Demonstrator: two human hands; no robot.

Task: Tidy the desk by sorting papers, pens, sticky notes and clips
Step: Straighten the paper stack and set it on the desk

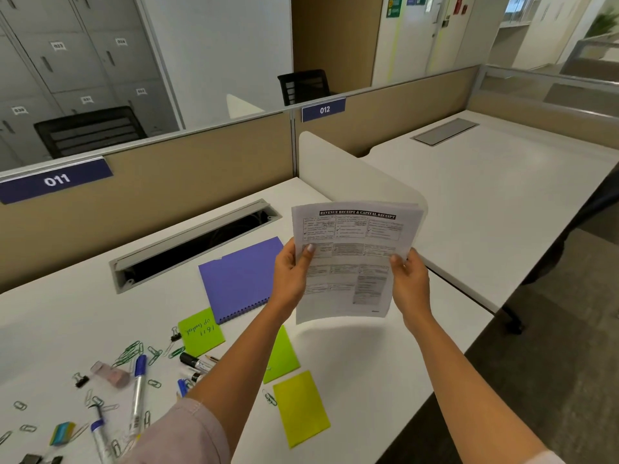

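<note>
Papers (pixel 355 259), a thin stack with a printed table under a bold black heading, are held up off the desk (pixel 368 363) just right of the frame's centre, probably so the edges can be squared into one pile. The left hand (pixel 289 276) and right hand (pixel 410 283) each take a side edge, the grip pinching the sheets with the thumb in front. Lower left lie a purple notebook (pixel 241 276), green sticky notes (pixel 201 331), pens (pixel 137 393) and scattered clips (pixel 129 353), not yet sorted.

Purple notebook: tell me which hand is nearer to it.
Left. The left hand holds the left edge of the papers, just right of the purple notebook; the right hand holds their opposite edge, farther right.
</note>
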